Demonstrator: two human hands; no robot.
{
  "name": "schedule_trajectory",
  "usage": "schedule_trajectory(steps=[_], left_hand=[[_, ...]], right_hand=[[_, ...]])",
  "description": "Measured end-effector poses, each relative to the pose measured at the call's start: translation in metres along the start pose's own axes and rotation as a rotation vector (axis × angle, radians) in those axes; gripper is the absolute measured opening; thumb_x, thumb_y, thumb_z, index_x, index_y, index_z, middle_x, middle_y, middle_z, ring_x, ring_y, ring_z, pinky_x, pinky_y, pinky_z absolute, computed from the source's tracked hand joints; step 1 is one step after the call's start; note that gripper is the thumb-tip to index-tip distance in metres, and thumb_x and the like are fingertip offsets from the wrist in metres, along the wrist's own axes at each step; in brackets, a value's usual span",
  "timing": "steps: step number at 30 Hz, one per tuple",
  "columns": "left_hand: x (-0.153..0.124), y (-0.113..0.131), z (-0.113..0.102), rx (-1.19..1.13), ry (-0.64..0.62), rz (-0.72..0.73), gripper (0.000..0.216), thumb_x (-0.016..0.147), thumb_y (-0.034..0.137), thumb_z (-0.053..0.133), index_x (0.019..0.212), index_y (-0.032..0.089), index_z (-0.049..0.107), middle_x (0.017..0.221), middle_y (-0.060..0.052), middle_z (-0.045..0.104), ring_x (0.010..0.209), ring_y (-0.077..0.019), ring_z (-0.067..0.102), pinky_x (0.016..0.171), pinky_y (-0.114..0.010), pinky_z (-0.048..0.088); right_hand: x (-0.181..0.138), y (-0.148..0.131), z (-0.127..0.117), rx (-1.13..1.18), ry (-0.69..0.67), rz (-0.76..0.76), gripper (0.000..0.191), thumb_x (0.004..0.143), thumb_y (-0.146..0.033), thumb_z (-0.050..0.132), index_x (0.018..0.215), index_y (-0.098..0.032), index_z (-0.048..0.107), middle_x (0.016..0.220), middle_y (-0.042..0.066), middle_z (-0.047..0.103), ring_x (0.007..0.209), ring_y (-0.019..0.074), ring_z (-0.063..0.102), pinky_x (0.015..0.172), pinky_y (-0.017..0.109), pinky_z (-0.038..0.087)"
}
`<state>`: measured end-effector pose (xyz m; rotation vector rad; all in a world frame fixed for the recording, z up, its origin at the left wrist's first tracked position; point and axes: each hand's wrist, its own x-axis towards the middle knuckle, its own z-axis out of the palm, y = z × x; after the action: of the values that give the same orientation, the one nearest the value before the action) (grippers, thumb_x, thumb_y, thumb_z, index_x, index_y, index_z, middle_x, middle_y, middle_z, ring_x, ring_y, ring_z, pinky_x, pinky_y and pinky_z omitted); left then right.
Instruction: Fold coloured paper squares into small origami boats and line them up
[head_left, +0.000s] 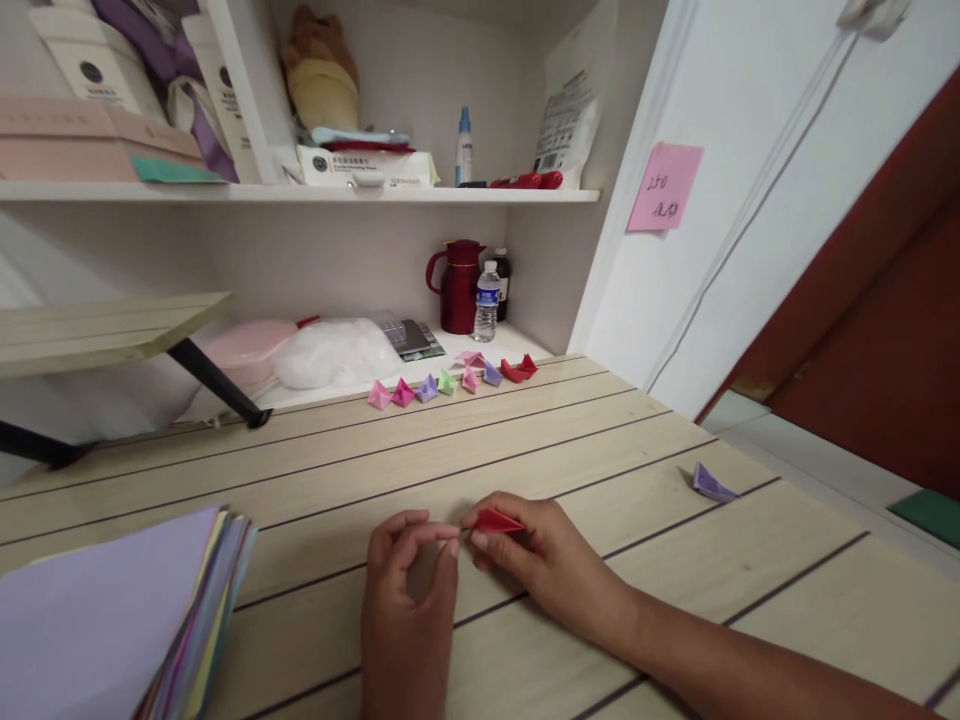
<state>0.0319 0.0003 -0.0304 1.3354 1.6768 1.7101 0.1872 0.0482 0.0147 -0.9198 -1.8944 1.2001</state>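
Between the thumb and fingers of my right hand [536, 545] is a small red folded paper [499, 521], its pointed end facing right. My left hand [412, 580] is beside it on the left, thumb and index finger brought together in a pinch close to the right fingertips. Whatever lies between those left fingertips is too small to make out. Both hands are low over the wooden table [315, 480]. A purple folded paper piece [712, 484] lies apart on the right side of the table.
Several small folded paper pieces [427, 388] in pink, purple, green and red line the table's back edge. A stack of coloured paper [105, 610] lies at the left front. Behind stand a dark red jug [460, 288], a water bottle [487, 303] and a shelf [360, 194].
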Motion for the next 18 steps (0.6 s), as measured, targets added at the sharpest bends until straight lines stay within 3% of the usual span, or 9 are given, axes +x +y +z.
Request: schedule_trajectory(steps=[4, 7, 13, 18], left_hand=[[-0.002, 0.013, -0.002, 0.196, 0.068, 0.359, 0.016, 0.084, 0.025, 0.066, 0.099, 0.030, 0.066, 0.108, -0.001, 0.055, 0.104, -0.0163, 0.057, 0.095, -0.031, 0.048], [-0.005, 0.022, -0.003, 0.272, 0.025, 0.500, 0.017, 0.085, 0.022, 0.066, 0.100, 0.031, 0.066, 0.110, -0.001, 0.052, 0.101, -0.0150, 0.058, 0.089, -0.029, 0.051], [-0.007, 0.024, 0.000, 0.360, 0.000, 0.553, 0.013, 0.087, 0.023, 0.065, 0.098, 0.029, 0.068, 0.111, -0.004, 0.052, 0.101, -0.0204, 0.059, 0.084, -0.040, 0.054], [-0.006, 0.020, 0.002, 0.368, 0.005, 0.531, 0.008, 0.085, 0.024, 0.066, 0.088, 0.029, 0.071, 0.111, -0.005, 0.055, 0.102, -0.0236, 0.060, 0.085, -0.046, 0.053]], right_hand=[[-0.001, -0.002, 0.000, -0.185, 0.043, -0.046, 0.013, 0.085, -0.012, 0.059, 0.089, -0.020, 0.069, 0.083, -0.001, 0.071, 0.078, 0.0149, 0.064, 0.071, 0.023, 0.045], [-0.001, -0.003, -0.001, -0.257, 0.037, -0.056, 0.017, 0.083, -0.007, 0.056, 0.084, -0.020, 0.067, 0.080, -0.002, 0.069, 0.075, 0.0135, 0.062, 0.068, 0.022, 0.043], [-0.003, -0.002, 0.000, -0.404, 0.025, -0.108, 0.018, 0.077, -0.003, 0.056, 0.075, -0.020, 0.061, 0.072, -0.004, 0.063, 0.067, 0.0120, 0.056, 0.063, 0.022, 0.037], [-0.004, -0.002, 0.002, -0.485, 0.005, -0.124, 0.017, 0.076, -0.004, 0.057, 0.077, -0.020, 0.062, 0.077, -0.001, 0.066, 0.073, 0.0147, 0.059, 0.068, 0.025, 0.040]])
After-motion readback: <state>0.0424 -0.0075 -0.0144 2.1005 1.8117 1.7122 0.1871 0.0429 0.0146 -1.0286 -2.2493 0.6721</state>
